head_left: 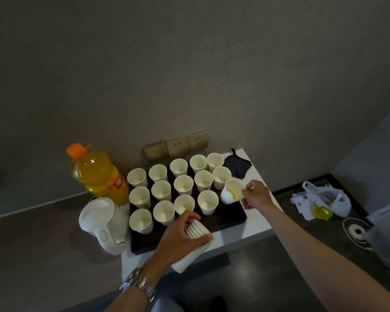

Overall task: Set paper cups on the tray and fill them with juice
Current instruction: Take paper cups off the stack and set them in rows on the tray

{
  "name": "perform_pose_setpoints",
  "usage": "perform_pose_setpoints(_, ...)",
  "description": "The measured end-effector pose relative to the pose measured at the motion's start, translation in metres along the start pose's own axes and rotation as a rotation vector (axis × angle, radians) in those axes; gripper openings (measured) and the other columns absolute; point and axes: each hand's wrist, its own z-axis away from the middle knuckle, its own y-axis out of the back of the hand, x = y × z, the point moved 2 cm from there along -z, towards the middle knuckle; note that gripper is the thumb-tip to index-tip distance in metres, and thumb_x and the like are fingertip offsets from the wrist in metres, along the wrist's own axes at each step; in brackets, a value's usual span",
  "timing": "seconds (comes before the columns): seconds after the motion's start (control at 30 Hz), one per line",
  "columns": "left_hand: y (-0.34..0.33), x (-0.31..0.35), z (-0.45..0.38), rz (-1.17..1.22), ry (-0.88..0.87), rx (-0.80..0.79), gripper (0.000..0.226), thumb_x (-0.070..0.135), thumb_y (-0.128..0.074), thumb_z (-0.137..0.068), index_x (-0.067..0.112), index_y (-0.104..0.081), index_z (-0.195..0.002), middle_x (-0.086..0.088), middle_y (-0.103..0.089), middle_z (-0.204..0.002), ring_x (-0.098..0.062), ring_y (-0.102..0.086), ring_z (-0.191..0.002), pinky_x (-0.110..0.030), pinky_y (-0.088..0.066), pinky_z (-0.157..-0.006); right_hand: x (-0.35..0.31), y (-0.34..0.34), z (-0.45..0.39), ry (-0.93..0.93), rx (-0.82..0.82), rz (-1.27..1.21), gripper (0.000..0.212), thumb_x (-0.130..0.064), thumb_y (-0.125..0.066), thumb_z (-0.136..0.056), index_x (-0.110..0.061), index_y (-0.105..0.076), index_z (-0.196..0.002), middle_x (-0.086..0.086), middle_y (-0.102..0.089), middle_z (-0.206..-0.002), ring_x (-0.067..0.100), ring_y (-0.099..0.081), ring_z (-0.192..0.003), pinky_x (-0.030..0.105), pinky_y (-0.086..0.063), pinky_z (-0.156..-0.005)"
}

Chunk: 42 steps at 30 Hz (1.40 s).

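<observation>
Right hand: the right hand [256, 194] pinches the rim of a tilted white paper cup [232, 192] between thumb and fingers [245, 190]; a little yellow liquid shows at its bottom.
Left hand: the left hand [185, 233] is wrapped round a nested stack of white paper cups [195, 242], lying on its side, thumb across the rims.
Tray: the dark rectangular tray [230, 218] sits on the white worktop [252, 224], below both hands; bare tray lies just under the tilted cup.
Set cups: upright white paper cups [184, 184] stand in three rows, just left of the right fingers.
Juice: the big orange-capped plastic bottle of orange juice [99, 174] stands capped, well left of both hands, behind a white electric kettle [104, 224].
Handling: the cups look light, thin-walled and easy to crush or tip. A gentle hold near the stiffer rim seems wise. The bottle looks heavy and nearly full, so I judge it needs a firm grip on the body.
</observation>
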Motion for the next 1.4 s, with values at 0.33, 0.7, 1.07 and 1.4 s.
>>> perform_pose_setpoints(0.33,0.006,-0.007,0.017,-0.045,0.012,0.003,0.063,0.074,-0.080,-0.064,0.048,-0.051,-0.114,0.023,-0.060,-0.113,0.005,-0.056,-0.107,-0.027,-0.055,-0.092,0.017,-0.031,-0.002,-0.069,0.044,-0.009,0.013,-0.004,-0.059,-0.090,-0.011,-0.054,-0.098,0.025,-0.067,-0.097,0.036,-0.072,-0.070,0.046,-0.063,-0.056)
perform_pose_setpoints(0.7,0.014,-0.009,0.026,-0.043,0.053,0.071,0.073,0.075,-0.082,-0.058,0.047,-0.043,-0.114,0.025,-0.059,-0.116,0.004,-0.057,-0.110,-0.020,-0.051,-0.094,-0.010,-0.033,0.052,0.209,0.060,0.228,0.024,-0.030,-0.058,-0.098,-0.015,-0.051,-0.115,0.012,-0.066,-0.110,0.033,-0.064,-0.100,0.036,-0.048,-0.078)
perform_pose_setpoints(1.07,0.025,-0.015,0.032,-0.032,0.048,0.168,0.064,0.073,-0.081,-0.063,0.044,-0.045,-0.108,0.018,-0.063,-0.106,-0.001,-0.062,-0.099,-0.023,-0.056,-0.082,-0.023,-0.103,0.118,0.292,-0.766,0.173,0.006,-0.016,-0.063,-0.095,-0.014,-0.068,-0.093,-0.001,-0.069,-0.074,0.013,-0.066,-0.066,0.023,-0.046,-0.050)
perform_pose_setpoints(1.4,0.040,-0.040,0.060,-0.208,0.042,0.150,0.078,0.073,-0.081,-0.063,0.048,-0.039,-0.124,0.026,-0.056,-0.120,0.004,-0.056,-0.110,-0.022,-0.053,-0.089,-0.024,-0.128,0.126,0.217,-0.735,0.123,0.017,0.005,-0.061,-0.086,-0.013,-0.064,-0.085,0.003,-0.069,-0.070,0.016,-0.069,-0.065,0.030,-0.054,-0.053)
